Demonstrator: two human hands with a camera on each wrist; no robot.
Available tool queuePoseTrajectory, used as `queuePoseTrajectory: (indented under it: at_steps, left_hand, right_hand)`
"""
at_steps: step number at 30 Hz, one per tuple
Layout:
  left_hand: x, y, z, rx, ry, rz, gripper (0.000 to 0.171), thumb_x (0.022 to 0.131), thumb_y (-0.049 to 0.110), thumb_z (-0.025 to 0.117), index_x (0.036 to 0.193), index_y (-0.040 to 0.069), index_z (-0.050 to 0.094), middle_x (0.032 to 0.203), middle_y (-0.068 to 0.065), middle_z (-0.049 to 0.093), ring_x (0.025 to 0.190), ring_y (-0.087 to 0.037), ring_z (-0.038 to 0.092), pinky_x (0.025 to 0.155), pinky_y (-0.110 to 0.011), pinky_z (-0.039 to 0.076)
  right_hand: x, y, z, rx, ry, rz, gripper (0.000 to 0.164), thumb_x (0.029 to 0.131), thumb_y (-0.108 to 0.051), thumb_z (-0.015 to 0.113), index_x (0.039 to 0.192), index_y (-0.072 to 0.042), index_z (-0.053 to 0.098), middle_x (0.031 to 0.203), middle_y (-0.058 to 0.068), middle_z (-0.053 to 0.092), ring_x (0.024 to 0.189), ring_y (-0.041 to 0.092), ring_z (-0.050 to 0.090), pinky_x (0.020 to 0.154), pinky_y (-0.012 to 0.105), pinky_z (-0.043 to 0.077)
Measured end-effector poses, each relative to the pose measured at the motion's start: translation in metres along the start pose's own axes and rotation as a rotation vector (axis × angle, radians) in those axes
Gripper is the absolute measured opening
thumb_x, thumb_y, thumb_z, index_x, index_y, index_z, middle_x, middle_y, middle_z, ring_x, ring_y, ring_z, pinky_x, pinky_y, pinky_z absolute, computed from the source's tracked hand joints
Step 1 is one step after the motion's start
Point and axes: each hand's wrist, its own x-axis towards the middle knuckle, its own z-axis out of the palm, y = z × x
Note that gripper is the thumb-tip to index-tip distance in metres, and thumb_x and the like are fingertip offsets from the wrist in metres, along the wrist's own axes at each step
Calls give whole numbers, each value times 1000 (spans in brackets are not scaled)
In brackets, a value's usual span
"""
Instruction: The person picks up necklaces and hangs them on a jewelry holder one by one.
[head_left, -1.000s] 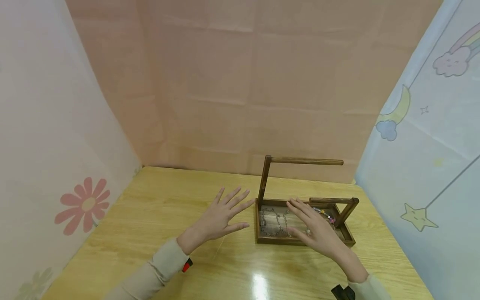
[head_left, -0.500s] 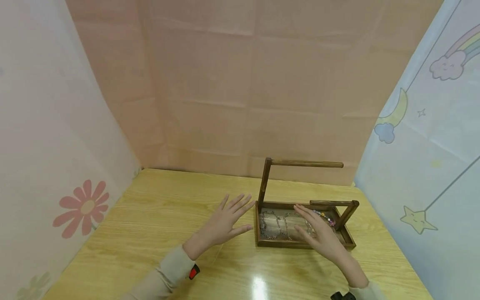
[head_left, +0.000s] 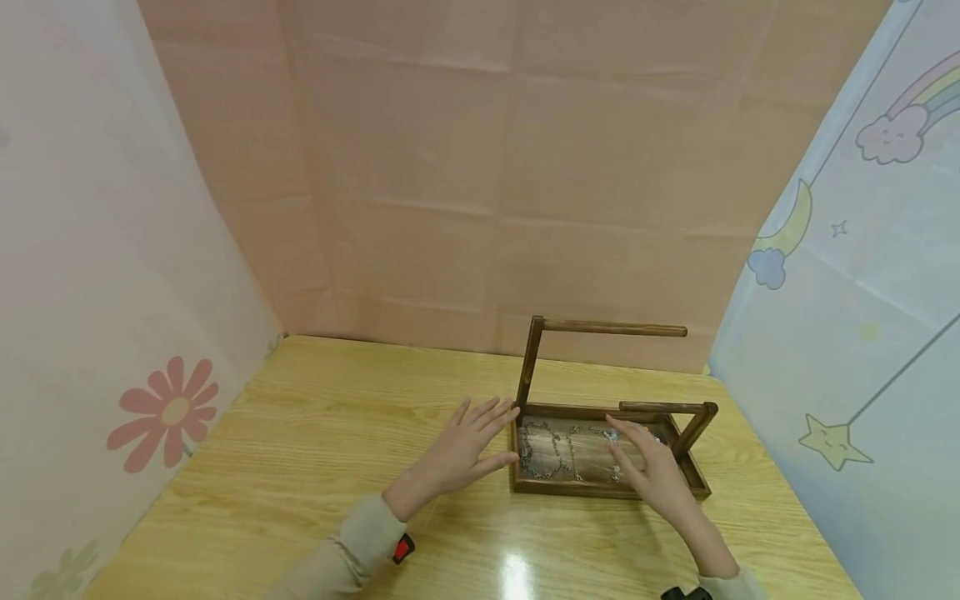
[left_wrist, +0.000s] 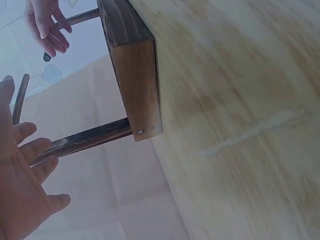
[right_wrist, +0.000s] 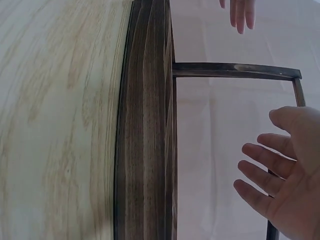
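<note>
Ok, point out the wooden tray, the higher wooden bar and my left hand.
Wooden tray (head_left: 573, 488), head view, front wall
Higher wooden bar (head_left: 615, 327), head view, mid-length
Left hand (head_left: 461, 452), head view, back of the hand

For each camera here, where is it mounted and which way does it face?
Head: worn on the head, looking forward and down at the table and wooden tray; left hand, right hand and both sleeves show.
Left wrist: on that wrist, facing the tray's end wall; left hand at left, right hand at top left.
Right wrist: on that wrist, facing the tray's long near wall; right hand at right, left fingertips at top.
Shared: both wrist views show the tray, table and pink backdrop.
</note>
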Motion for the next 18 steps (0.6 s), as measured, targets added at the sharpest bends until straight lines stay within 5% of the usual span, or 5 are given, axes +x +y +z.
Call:
queuePoseTrajectory:
  at_steps: [8,18]
  left_hand:
    - [2,3,8,-64,-17,-31,66,94,59,32,148,21,26,153,1,25,141,-22,21,113,-53,9]
    - [5,6,18,-143,-41,-82,64,95,58,30,146,20,30,152,4,25,142,-18,16,114,-52,8]
  right_hand:
    - [-4,11,-1,-5,32,11,36,86,0,62,122,2,58,114,17,61,93,35,63,59,28,56]
    - [-8,22,-2,89,13,126,29,91,-1,56,119,5,59,112,22,60,90,39,62,62,32,57]
